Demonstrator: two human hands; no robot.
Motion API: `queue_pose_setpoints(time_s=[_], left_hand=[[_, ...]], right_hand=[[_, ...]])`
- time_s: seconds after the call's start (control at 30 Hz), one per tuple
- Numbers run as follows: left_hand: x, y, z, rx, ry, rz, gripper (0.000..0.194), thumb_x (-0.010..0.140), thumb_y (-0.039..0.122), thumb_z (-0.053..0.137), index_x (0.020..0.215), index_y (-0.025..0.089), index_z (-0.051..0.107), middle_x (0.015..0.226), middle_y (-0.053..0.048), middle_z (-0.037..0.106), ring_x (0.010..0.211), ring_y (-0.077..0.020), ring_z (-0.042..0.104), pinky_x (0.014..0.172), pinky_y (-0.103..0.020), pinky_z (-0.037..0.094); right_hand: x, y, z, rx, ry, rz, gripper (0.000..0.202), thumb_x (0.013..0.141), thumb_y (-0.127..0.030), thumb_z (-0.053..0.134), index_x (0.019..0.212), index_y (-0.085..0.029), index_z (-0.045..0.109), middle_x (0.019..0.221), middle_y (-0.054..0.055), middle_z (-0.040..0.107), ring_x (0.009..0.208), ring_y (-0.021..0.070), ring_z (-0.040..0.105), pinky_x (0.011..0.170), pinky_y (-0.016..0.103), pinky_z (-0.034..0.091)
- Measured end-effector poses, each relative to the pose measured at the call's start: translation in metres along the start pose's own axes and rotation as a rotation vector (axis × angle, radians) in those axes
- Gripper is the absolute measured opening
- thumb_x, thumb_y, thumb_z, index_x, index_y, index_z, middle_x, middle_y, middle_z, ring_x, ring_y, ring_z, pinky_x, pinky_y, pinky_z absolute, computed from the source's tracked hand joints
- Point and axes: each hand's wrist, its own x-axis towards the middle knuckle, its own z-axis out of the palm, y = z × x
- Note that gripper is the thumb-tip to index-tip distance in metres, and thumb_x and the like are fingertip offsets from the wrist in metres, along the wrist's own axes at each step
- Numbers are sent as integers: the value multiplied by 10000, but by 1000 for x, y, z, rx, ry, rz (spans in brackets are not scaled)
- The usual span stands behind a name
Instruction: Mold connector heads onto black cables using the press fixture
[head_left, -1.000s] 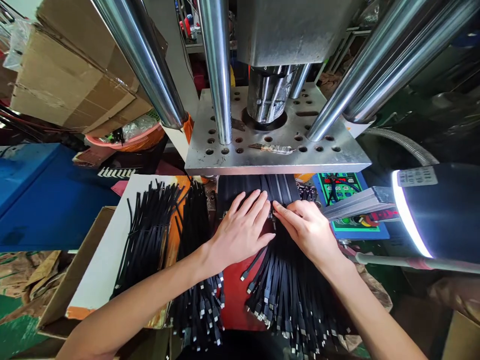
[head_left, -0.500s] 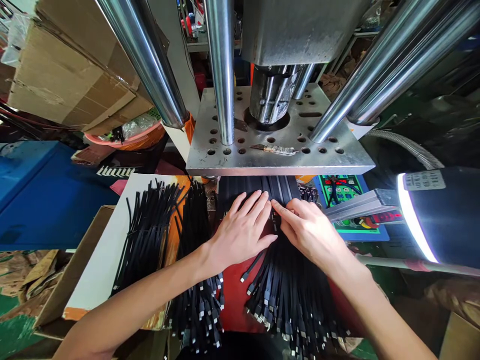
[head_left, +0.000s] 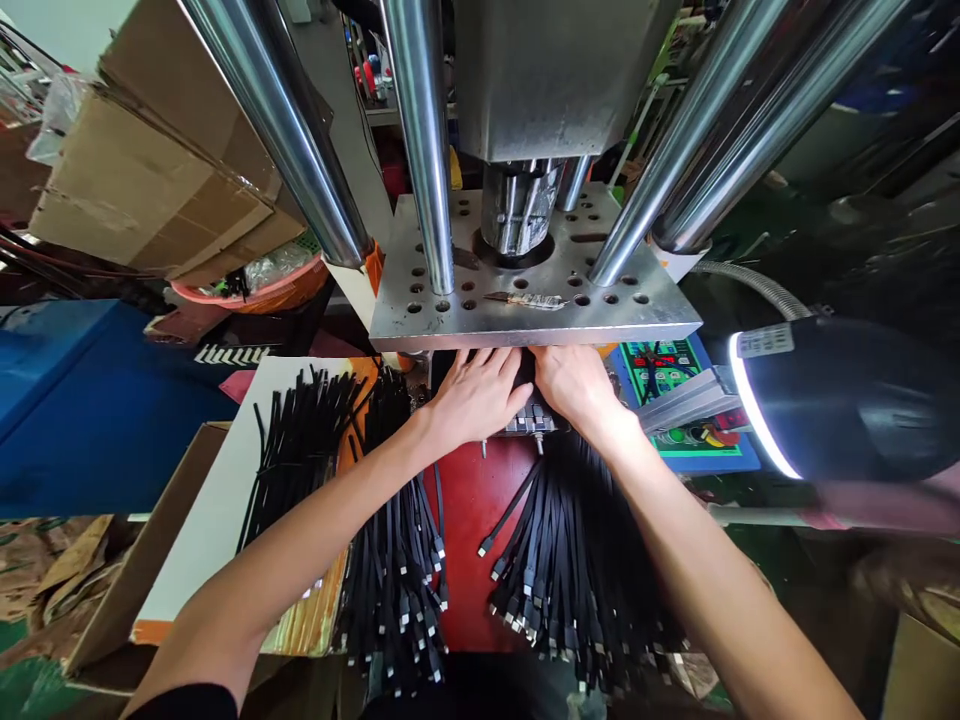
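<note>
My left hand (head_left: 484,395) lies palm down with its fingers spread flat, their tips at the lower edge of the press's thick steel plate (head_left: 540,333). Beside it, my right hand (head_left: 576,385) reaches in under that edge; its fingers are mostly hidden, so their grip does not show. Just below both hands a metal block (head_left: 529,420) shows a row of small silvery pieces. Black flat cables with metal-tipped plugs (head_left: 555,560) fan out over the red surface (head_left: 466,520) near my right forearm. Another bunch of black cables (head_left: 401,600) hangs by my left forearm.
More black cables (head_left: 307,440) lie on a white board (head_left: 199,500) at left. A craft knife (head_left: 527,299) rests on the steel plate between chrome columns (head_left: 420,150). At right are a lit lamp (head_left: 840,400) and a control panel (head_left: 675,445). A blue box (head_left: 90,400) stands left.
Both hands have moved forward toward the plate's underside. The right forefinger, earlier pointing across the dark cable strips, is now hidden. The metal block shows below the hands, and the view has shifted slightly.
</note>
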Motion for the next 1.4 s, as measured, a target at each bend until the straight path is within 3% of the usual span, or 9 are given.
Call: queue_pose_setpoints(time_s=[0.3,0.43,0.5,0.57,0.67,0.87,1.07,1.23,1.4], left_hand=[[49,-13,-4,-40,-20,-97,376,1104,213,415,1307,75,700,1287,-191,782,1178,-299,749,1121,-452,530],[-34,1,-18,-92,132,-29,321,1099,300,492,1292,155,703,1323,-120,776,1175,-250,741,1068,-405,560],[-98,11,-20,-95,183,-237,289,1093,366,521,1024,188,738,1027,-81,824,948,-228,778,874,-356,598],[-154,18,-17,-16,17,-551,333,1045,474,617,878,196,696,759,-53,769,677,-232,738,627,-328,529],[-198,16,-5,-61,-243,-724,309,1038,333,636,757,204,647,717,-40,752,644,-223,717,593,-302,429],[-199,6,0,-453,-135,-824,294,993,300,573,714,215,612,622,17,652,590,-160,610,617,-277,389],[-203,16,-21,-826,-70,-868,228,900,388,595,742,225,569,602,45,534,546,-141,532,562,-256,390],[-197,67,-20,-1361,-228,-760,396,915,538,644,715,204,568,625,35,547,519,-121,546,503,-228,425],[-196,99,-14,-1454,-144,-637,442,941,502,647,652,168,625,665,22,528,506,-91,501,521,-232,407]], right_hand=[[42,-4,-12,87,27,63,547,926,-14,377,1351,-118,706,1170,212,782,1105,393,667,1016,544,467],[-46,-21,-22,145,72,74,394,1012,-135,416,1296,-161,688,1128,206,750,1055,376,676,923,485,497],[-119,-32,-18,147,181,182,318,1093,-379,446,1233,-195,663,1072,181,728,939,344,689,793,436,510],[-185,-44,-6,96,128,272,464,1065,-653,449,1126,-227,623,932,143,691,786,339,661,632,428,470],[-237,-59,15,82,45,344,499,1071,-703,341,914,-275,544,812,104,628,722,335,630,592,433,450],[-235,-60,27,150,98,435,614,1100,-671,300,802,-243,623,774,72,662,695,266,647,598,375,423],[-242,-62,-11,418,254,461,500,1061,-608,540,825,-210,730,738,29,707,616,189,643,616,309,465],[-244,-110,-31,918,-8,136,353,1083,-305,554,750,-224,640,653,-25,624,553,122,580,541,213,449],[-258,-137,-18,995,-177,101,413,1116,-393,500,772,-208,637,695,-3,665,618,131,605,634,225,476]])
